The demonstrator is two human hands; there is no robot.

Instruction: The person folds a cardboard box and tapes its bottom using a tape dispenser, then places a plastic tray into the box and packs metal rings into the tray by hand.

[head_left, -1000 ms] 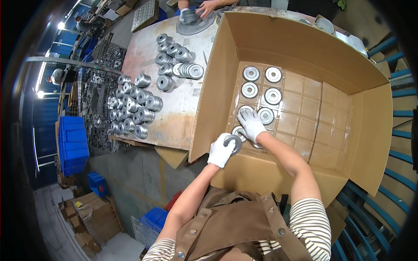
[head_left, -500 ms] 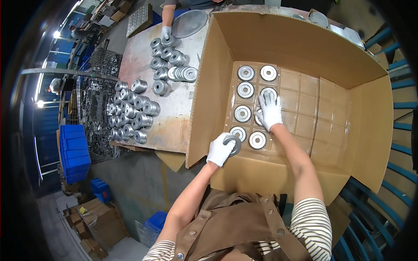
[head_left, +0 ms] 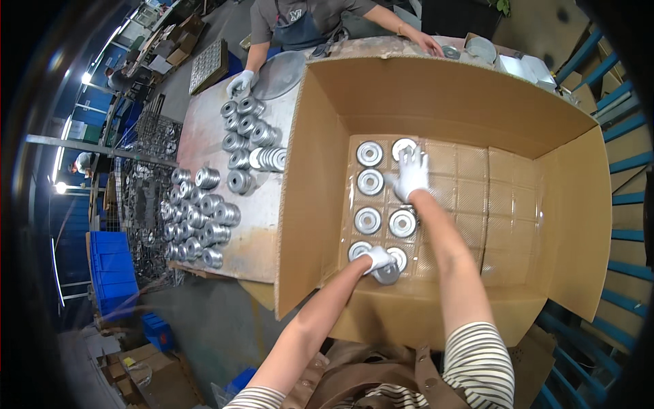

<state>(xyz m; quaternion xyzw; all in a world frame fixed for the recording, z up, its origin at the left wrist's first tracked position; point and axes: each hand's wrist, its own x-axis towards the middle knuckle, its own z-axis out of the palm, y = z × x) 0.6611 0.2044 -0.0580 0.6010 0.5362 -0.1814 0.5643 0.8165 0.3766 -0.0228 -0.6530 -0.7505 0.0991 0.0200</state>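
My left hand (head_left: 379, 258), in a white glove, is closed on a grey metal ring (head_left: 387, 275). It is low over the near-left part of a large cardboard box (head_left: 315, 204), partly covering two rings laid there. My right hand (head_left: 413, 176), also gloved, reaches deeper into the box with fingers spread. Its fingertips lie over the far ring of the second column (head_left: 403, 147); whatever is under the palm is hidden. Silver rings with central holes, such as this left-column ring (head_left: 368, 220), lie in two columns on a divided clear plastic layer (head_left: 456, 204).
Stacks of metal rings (head_left: 204, 218) stand on the worktable (head_left: 262, 238) left of the box. Across it is a co-worker, with a gloved hand (head_left: 241, 82) near a round grey plate (head_left: 278, 76) and a bare hand (head_left: 429, 45) behind the box. Blue rails (head_left: 627, 163) run along the right.
My right hand has moved one row farther into the box. My left hand, still with its ring, has moved right, from the box's near-left edge to over the nearest rings. The view has shifted.
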